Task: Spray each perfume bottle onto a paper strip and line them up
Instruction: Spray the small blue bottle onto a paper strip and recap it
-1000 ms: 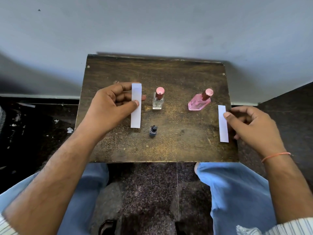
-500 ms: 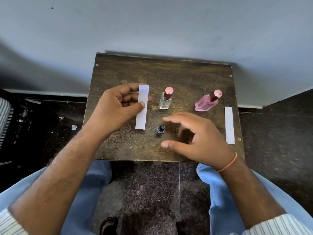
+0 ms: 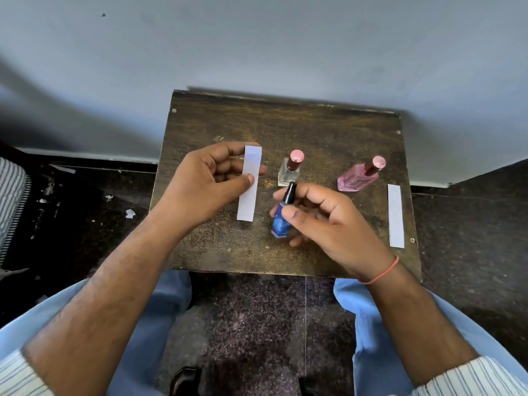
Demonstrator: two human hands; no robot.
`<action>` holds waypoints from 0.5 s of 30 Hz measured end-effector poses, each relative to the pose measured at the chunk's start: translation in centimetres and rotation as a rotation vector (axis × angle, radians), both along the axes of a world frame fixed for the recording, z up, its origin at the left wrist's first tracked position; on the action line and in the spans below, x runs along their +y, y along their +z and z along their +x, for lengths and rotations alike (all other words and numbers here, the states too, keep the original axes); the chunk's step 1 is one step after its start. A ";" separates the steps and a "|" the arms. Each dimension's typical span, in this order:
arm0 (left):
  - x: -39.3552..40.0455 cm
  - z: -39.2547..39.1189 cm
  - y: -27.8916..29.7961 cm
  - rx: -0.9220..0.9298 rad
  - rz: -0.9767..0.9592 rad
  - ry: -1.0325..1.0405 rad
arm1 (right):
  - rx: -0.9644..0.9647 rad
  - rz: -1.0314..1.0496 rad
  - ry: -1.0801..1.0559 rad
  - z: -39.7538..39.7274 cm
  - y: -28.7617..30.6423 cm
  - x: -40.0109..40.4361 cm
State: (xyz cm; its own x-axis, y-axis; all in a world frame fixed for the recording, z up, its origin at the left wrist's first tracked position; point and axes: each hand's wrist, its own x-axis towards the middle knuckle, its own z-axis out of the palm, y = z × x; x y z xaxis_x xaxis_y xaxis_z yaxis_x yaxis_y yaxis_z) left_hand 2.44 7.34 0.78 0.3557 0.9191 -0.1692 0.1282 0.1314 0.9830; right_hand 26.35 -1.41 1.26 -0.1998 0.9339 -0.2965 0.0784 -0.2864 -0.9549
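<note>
The right hand (image 3: pixel 323 221) has moved from the right paper strip (image 3: pixel 396 215) to the middle of the tabletop (image 3: pixel 314 127) and has picked up the small blue perfume bottle (image 3: pixel 281 221), which is now lifted and tilted.

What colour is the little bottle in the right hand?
Blue with a black cap, seen in the head view: bottle in the right hand.

Your right hand (image 3: pixel 328 218) grips a small blue perfume bottle (image 3: pixel 280 221) with a black cap, lifted above the tabletop (image 3: pixel 328 132). Just beside it, your left hand (image 3: pixel 200 190) pinches a white paper strip (image 3: pixel 249 184). Beyond your right hand stand a clear bottle (image 3: pixel 289 172) and a pink bottle (image 3: pixel 358 178); another strip (image 3: pixel 395 215) lies to its right.
</note>
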 end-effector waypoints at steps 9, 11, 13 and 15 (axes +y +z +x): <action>0.0 0.1 -0.2 -0.010 0.011 -0.017 | 0.693 -0.321 -0.012 -0.7 2.0 0.3; 0.0 0.1 -0.2 -0.016 0.005 -0.018 | 0.729 -0.330 0.001 -0.8 2.1 0.3; 0.0 0.1 -0.2 -0.029 -0.007 -0.020 | 0.737 -0.332 0.008 -0.8 2.2 0.3; 0.0 0.1 -0.2 -0.048 -0.030 -0.021 | 0.718 -0.323 0.008 -0.7 2.3 0.3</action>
State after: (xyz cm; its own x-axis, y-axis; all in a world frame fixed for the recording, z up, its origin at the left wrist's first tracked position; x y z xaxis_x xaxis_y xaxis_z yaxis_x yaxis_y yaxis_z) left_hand 2.58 7.34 0.59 0.3829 0.9062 -0.1792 0.0840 0.1590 0.9837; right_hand 25.61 -1.07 3.54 -0.4518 0.8213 -0.3484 -0.5231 -0.5602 -0.6423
